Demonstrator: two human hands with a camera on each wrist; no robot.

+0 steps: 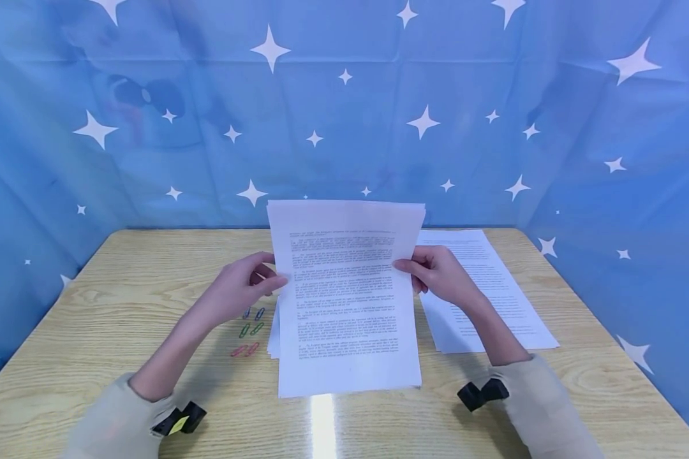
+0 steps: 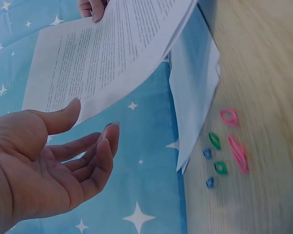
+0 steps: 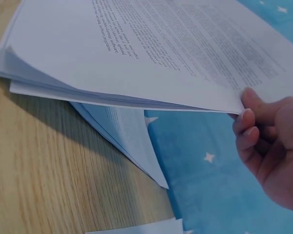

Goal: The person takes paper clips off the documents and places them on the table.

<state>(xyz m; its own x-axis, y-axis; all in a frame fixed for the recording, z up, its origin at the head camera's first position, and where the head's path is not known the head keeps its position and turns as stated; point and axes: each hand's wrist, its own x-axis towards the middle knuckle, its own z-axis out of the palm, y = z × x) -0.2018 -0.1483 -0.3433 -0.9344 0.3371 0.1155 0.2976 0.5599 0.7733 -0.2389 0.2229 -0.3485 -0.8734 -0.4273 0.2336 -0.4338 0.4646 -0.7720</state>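
A stack of printed sheets [image 1: 347, 299] is held up over the table, text facing me, its top tilted back. My left hand [image 1: 249, 280] holds its left edge, thumb on the front; in the left wrist view the other fingers [image 2: 102, 156] curl loosely below the edge. At the right edge, my right hand [image 1: 436, 271] pinches the sheets between thumb and fingers. In the right wrist view several layered sheets [image 3: 112, 87] show fanned edges at one corner. Behind the held stack, more paper [image 1: 274, 335] lies on the table, mostly hidden.
Blue, green and pink paper clips [image 1: 256, 328] lie in pairs left of the papers. A second printed stack [image 1: 485, 293] lies on the wooden table [image 1: 149, 287] at right, partly behind my right hand. A blue star-patterned curtain [image 1: 344, 127] hangs behind the table.
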